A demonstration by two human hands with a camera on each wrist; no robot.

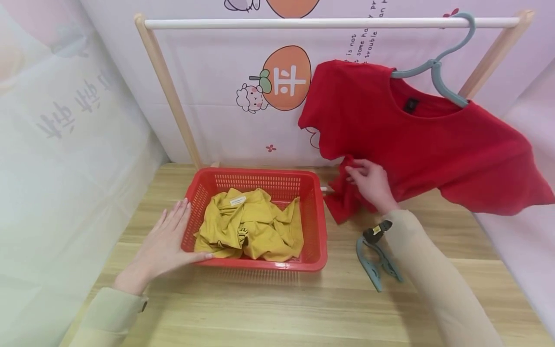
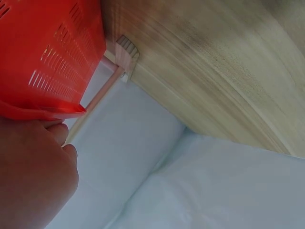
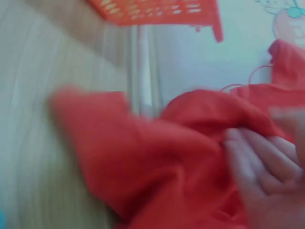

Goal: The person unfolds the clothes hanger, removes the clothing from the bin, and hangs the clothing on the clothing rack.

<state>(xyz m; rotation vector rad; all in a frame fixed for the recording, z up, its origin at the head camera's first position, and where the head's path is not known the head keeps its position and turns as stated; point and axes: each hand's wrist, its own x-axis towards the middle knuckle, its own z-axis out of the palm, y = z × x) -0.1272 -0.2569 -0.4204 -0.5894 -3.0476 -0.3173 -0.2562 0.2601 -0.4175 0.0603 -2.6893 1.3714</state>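
My left hand (image 1: 162, 243) lies against the left front corner of a red plastic basket (image 1: 322, 231), fingers extended along its left rim and thumb on the front rim. In the left wrist view, this hand (image 2: 35, 169) is right at the basket rim. A crumpled yellow garment (image 1: 269, 231) lies in the basket. My right hand (image 1: 370, 183) touches the lower part of a red T-shirt (image 1: 416, 140) hung on a blue-grey hanger (image 1: 446, 86). In the right wrist view, extended fingers (image 3: 262, 157) lie against the bunched red cloth, thumb apart.
The hanger hooks over the right end of a white rail (image 1: 277, 23) on wooden posts (image 1: 169, 91). A folded blue-grey hanger with a black part (image 1: 375, 262) lies by the right sleeve, on the wooden table (image 1: 243, 313). Printed white sheets (image 1: 208, 135) stand behind and beside.
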